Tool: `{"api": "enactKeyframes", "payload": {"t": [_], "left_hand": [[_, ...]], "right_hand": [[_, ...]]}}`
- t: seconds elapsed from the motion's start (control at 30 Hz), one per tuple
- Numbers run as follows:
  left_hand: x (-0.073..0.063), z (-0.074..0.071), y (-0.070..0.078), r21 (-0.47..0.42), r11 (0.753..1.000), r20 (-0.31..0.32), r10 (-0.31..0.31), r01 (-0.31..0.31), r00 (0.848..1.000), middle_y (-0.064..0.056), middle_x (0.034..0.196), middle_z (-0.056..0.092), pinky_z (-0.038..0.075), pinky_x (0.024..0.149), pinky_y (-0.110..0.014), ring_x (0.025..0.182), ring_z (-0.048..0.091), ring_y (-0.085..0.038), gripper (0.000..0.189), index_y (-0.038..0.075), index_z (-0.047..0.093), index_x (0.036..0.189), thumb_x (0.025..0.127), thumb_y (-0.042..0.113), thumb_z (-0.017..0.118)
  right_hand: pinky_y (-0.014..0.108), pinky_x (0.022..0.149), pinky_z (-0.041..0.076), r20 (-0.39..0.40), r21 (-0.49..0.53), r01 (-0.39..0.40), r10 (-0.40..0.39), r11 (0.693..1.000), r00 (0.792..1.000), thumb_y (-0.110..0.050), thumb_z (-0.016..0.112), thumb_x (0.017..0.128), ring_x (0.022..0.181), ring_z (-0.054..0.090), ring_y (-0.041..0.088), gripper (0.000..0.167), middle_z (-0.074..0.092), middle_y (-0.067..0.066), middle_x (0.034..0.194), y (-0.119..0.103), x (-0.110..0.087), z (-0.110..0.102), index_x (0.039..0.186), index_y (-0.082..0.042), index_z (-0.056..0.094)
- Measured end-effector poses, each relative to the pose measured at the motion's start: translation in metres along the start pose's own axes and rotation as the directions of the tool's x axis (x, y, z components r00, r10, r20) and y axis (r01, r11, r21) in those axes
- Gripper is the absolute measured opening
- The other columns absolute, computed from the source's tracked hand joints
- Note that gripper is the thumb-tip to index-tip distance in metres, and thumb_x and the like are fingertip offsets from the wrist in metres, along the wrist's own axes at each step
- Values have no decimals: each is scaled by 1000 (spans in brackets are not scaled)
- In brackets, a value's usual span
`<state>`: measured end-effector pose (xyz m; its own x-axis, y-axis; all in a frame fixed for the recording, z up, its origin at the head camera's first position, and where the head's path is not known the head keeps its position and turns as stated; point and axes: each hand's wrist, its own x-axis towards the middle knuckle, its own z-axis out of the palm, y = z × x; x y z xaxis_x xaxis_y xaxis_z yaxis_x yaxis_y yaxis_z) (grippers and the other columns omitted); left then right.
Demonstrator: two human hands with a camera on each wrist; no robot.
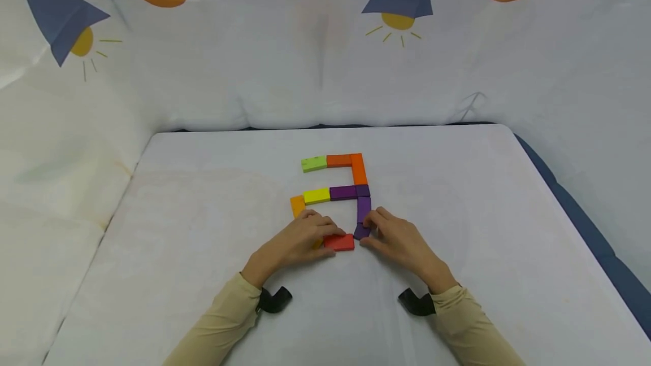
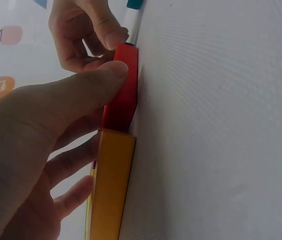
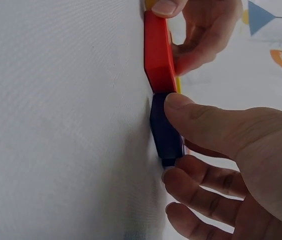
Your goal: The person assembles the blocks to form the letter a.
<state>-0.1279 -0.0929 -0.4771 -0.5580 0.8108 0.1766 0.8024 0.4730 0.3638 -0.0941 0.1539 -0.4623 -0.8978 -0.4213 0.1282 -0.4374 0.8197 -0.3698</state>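
Note:
My left hand (image 1: 297,240) pinches a red block (image 1: 341,243) between thumb and fingers at the near side of a figure of flat blocks. In the left wrist view an orange-yellow block (image 2: 113,175) runs on from the red one. My right hand (image 1: 404,243) pinches a dark purple block (image 1: 361,232) at the near right corner, its thumb on the near face. The right wrist view shows this dark block (image 3: 165,125) end to end with the red one. Part of the figure's left side is hidden under my left hand.
Farther off, the figure continues with a purple block (image 1: 343,192), a yellow block (image 1: 317,196), an orange block (image 1: 359,169) and a lime green block (image 1: 313,164). All lie on a white table (image 1: 213,185). White cloth with printed lamps (image 1: 285,61) hangs behind.

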Motion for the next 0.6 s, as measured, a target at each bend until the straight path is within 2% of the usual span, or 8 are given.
{"api": "enactKeyframes", "payload": {"t": [0.37,0.6], "left_hand": [[0,-2,-2,-18,1000,20,15,-15,1000,9,107,66,36,99,-33,102,58,-7,37,22,66,116,83,38,71],[1,1,-1,-18,1000,-17,24,-25,1000,8,102,66,37,98,-36,97,58,-8,38,20,67,114,81,38,73]], "right_hand": [[21,64,47,-3,7,1,-1,1000,1000,-30,76,79,76,53,6,31,58,-5,95,2,2,1,100,-15,60],[22,68,50,31,11,-8,8,1000,999,-32,74,81,78,54,6,32,59,-5,96,2,2,0,103,-15,59]]}}
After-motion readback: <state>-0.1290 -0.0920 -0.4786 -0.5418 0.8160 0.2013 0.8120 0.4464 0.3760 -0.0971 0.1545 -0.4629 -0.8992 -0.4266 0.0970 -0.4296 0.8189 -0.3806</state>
